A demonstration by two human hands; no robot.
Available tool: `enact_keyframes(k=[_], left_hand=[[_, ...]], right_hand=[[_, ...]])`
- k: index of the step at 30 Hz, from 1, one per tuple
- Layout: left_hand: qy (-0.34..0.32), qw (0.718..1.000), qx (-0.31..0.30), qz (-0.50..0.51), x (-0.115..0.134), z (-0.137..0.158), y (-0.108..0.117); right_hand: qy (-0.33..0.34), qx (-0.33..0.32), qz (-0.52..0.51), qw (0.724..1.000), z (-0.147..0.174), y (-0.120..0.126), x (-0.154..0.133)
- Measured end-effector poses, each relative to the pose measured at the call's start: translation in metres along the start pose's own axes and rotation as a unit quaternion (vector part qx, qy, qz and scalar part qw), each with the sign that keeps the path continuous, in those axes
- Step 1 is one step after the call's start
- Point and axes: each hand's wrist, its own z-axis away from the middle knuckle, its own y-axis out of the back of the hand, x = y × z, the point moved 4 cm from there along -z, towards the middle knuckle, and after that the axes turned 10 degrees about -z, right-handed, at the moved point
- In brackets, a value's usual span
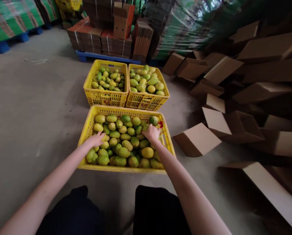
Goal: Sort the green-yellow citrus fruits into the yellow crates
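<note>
A large yellow plastic crate [126, 168] in front of me is full of oval green and yellow fruits [123, 152], which look like small papayas. My left hand [96, 139] reaches over the crate's left side, its fingers stretched out and touching the yellowish fruits there. Toward the right side, my right hand [151, 132] is closed around a green fruit [145, 127], partly hidden by the fingers. Just beyond that hand lies a dark green ribbed fruit [153, 120], close to a red mark on the crate wall.
Behind stand two more yellow crates, one left [87, 85] and one right [167, 91], holding similar fruits. Stacked flat cartons [87, 40] rest on a blue pallet [82, 57]. Many brown cardboard boxes [197, 138] lie piled at the right. Wrapped green stacks [11, 18] stand far left.
</note>
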Motion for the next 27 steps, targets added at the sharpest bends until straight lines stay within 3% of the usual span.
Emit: enact_keyframes(k=[3,5,6,8,11,14,16,17,18,19,22,24,27], left_hand=[[-0.001,1.000,0.000,-0.005,0.000,0.001,0.001],[-0.003,1.000,0.002,-0.010,0.000,0.002,0.001],[-0.002,1.000,0.002,-0.013,0.000,0.003,0.002],[-0.001,1.000,0.002,-0.018,0.001,0.004,0.004],[0.005,1.000,0.002,-0.024,0.003,0.005,0.008],[0.013,0.999,0.005,-0.030,0.004,0.004,0.014],[0.019,0.999,0.006,-0.036,0.004,0.005,0.020],[0.024,0.999,0.007,-0.041,0.005,0.005,0.023],[0.028,0.998,0.007,-0.046,0.007,0.006,0.027],[0.032,0.998,0.008,-0.052,0.010,0.007,0.033],[0.021,0.997,0.026,-0.064,0.032,0.008,0.056],[-0.017,0.997,0.048,-0.059,0.061,0.003,0.075],[-0.096,0.991,0.083,-0.040,0.118,-0.009,0.102]], right_hand=[[0.053,0.038,-0.040,0.997,0.014,0.025,-0.009],[0.072,0.096,-0.187,0.975,0.027,0.054,-0.012],[0.074,0.116,-0.290,0.947,0.035,0.072,-0.011],[0.072,0.120,-0.515,0.846,0.058,0.108,-0.008],[0.087,0.081,-0.765,0.633,0.099,0.166,-0.002],[0.096,0.022,-0.879,0.467,0.133,0.211,0.001],[0.073,0.028,-0.927,0.366,0.143,0.221,0.006],[0.051,0.042,-0.941,0.332,0.144,0.218,0.010],[0.019,0.053,-0.948,0.312,0.144,0.210,0.013],[-0.013,0.058,-0.949,0.310,0.141,0.198,0.017],[-0.105,-0.014,-0.926,0.362,0.124,0.149,0.024],[-0.123,-0.024,-0.917,0.379,0.110,0.125,0.032],[-0.117,0.004,-0.921,0.372,0.093,0.109,0.044]])
